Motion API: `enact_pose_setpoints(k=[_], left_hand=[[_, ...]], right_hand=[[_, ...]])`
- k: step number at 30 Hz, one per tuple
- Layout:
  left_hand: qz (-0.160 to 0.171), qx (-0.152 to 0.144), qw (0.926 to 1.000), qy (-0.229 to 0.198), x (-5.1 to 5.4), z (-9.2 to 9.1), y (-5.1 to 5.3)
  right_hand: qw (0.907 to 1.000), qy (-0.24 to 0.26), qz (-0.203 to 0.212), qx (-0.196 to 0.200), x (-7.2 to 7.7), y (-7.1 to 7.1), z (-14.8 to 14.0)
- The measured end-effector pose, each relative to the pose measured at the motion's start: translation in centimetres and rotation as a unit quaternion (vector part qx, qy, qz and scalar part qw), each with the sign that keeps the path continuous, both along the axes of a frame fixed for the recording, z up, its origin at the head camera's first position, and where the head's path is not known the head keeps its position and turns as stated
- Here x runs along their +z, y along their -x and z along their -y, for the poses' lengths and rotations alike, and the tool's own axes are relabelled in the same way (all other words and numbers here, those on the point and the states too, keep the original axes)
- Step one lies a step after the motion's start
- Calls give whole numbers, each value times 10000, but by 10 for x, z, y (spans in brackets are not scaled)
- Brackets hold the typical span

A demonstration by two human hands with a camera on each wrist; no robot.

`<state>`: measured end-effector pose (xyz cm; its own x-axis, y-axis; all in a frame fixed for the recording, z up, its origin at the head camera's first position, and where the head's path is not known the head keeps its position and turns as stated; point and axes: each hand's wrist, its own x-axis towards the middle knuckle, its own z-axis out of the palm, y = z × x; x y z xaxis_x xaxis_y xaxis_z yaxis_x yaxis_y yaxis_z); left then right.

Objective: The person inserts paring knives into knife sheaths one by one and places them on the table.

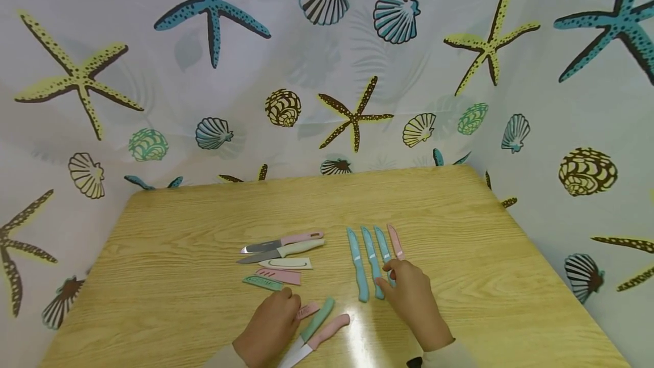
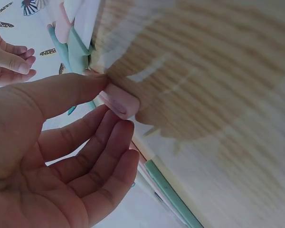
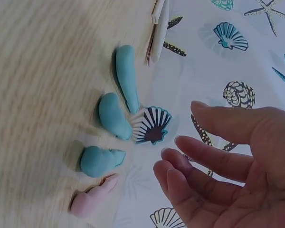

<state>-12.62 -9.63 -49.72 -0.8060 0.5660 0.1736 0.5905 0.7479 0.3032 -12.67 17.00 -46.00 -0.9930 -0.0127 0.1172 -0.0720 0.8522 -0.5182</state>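
Head view: left hand (image 1: pixel 272 322) pinches pink sheath (image 1: pixel 309 310) beside 2 knives (image 1: pixel 319 338).

Both arms reached forward, the wrists bare beyond pale sleeves (image 1: pixel 452 355). The left hand (image 1: pixel 271 321) was held in a pinch, its thumb (image 2: pixel 69 95) stretched toward the fingertips, the other fingers (image 2: pixel 88 171) bent loosely beside one another. The right hand (image 1: pixel 411 294) was relaxed, its fingers (image 3: pixel 218 164) gently curved and a gap separating them from the thumb.
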Motion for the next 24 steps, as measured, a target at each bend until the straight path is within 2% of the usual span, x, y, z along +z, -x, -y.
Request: enact_pose_setpoints(k=[4,8,12,19,24], left_hand=[[-41,25,9999,117,-2,2,0],[-473,92,9988,45,-3,3,-1],[-865,184,9960,-150,1,4,-2],[-1541,154,9870,-441,17,12,-1],[-1601,200,9839,-765,31,19,-2]], right_hand=[[9992,-116,-247,292,-1,-3,6],[9964,-242,-349,731,-2,-5,10],[9911,-266,-248,1283,-4,-6,16],[9757,-480,-197,2131,-4,-11,28],[9684,-662,-14,2404,0,-16,38]])
